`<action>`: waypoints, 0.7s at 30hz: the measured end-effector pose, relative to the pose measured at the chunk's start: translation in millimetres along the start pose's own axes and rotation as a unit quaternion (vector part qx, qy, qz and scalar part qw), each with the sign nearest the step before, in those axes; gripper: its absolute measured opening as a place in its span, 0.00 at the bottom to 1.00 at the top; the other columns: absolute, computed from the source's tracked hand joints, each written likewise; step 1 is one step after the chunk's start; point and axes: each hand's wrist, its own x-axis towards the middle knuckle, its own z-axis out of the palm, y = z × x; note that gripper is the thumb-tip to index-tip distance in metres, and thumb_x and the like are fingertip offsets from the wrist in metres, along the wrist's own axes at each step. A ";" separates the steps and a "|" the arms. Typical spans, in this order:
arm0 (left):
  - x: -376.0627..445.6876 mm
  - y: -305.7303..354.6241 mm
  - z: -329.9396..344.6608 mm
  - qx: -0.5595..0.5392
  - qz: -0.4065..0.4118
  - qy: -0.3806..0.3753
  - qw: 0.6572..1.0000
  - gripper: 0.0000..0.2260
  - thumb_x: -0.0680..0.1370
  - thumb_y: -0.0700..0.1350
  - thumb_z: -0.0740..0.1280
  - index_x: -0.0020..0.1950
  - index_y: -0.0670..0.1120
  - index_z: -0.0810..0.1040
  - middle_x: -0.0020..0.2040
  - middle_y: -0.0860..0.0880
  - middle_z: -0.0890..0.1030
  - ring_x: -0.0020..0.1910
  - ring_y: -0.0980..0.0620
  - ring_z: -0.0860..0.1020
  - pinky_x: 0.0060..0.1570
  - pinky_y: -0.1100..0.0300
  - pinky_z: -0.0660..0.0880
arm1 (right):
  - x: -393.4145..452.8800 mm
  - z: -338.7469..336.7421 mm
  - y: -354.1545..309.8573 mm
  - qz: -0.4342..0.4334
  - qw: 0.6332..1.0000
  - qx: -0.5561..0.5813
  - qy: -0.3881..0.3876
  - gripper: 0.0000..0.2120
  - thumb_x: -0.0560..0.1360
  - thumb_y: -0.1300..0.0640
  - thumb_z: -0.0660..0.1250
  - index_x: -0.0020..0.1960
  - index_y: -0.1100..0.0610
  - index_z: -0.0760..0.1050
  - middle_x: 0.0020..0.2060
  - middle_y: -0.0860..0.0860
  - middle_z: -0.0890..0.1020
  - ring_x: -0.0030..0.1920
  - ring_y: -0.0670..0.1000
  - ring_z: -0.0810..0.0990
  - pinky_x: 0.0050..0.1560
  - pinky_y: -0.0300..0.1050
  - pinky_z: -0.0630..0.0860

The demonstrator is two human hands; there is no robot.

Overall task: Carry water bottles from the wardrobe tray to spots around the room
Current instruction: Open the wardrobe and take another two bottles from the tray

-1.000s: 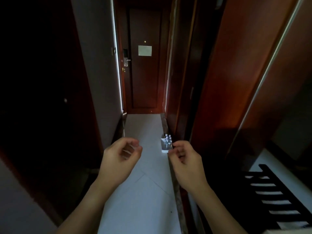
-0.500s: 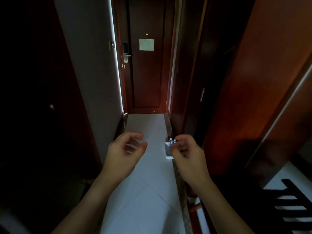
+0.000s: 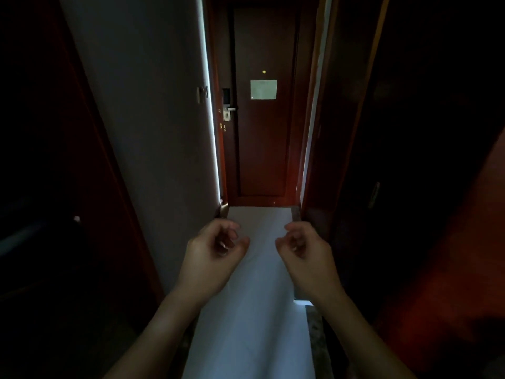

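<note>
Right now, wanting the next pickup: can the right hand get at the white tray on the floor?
Probably yes, with a stoop: the right hand is empty, and the tray shows one corner on the floor just below that wrist, with nothing seen between.

Only a small white corner of the tray (image 3: 303, 301) shows, on the pale floor at the corridor's right edge, at about 5 o'clock from the frame's centre, just under the right wrist. The bottles cannot be made out.

Dark brown door (image 3: 263, 149), pale floor (image 3: 254, 324)
</note>
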 end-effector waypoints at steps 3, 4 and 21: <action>46.6 -28.7 8.5 -0.019 0.002 0.005 1.000 0.13 0.66 0.57 0.69 0.46 0.53 0.80 0.42 0.54 0.82 0.36 0.60 0.78 0.38 0.68 0.75 | 50.2 14.3 13.1 -0.002 1.000 -0.015 -0.006 0.10 0.73 0.56 0.73 0.52 0.47 0.76 0.41 0.46 0.81 0.43 0.44 0.80 0.47 0.46 0.80; 62.1 -39.7 11.1 -0.023 0.003 0.005 1.000 0.14 0.66 0.58 0.69 0.46 0.52 0.80 0.42 0.54 0.82 0.36 0.60 0.78 0.38 0.68 0.75 | 67.4 20.3 17.6 -0.001 1.000 -0.017 -0.003 0.10 0.73 0.56 0.72 0.52 0.48 0.76 0.42 0.46 0.81 0.44 0.45 0.81 0.48 0.47 0.81; 387.0 -194.4 48.1 -0.070 0.055 -0.068 0.994 0.09 0.72 0.45 0.73 0.46 0.59 0.79 0.41 0.53 0.82 0.39 0.56 0.80 0.39 0.64 0.76 | 353.9 137.6 44.3 -0.004 0.994 -0.072 0.078 0.09 0.75 0.56 0.70 0.51 0.44 0.75 0.40 0.45 0.83 0.41 0.42 0.82 0.39 0.37 0.79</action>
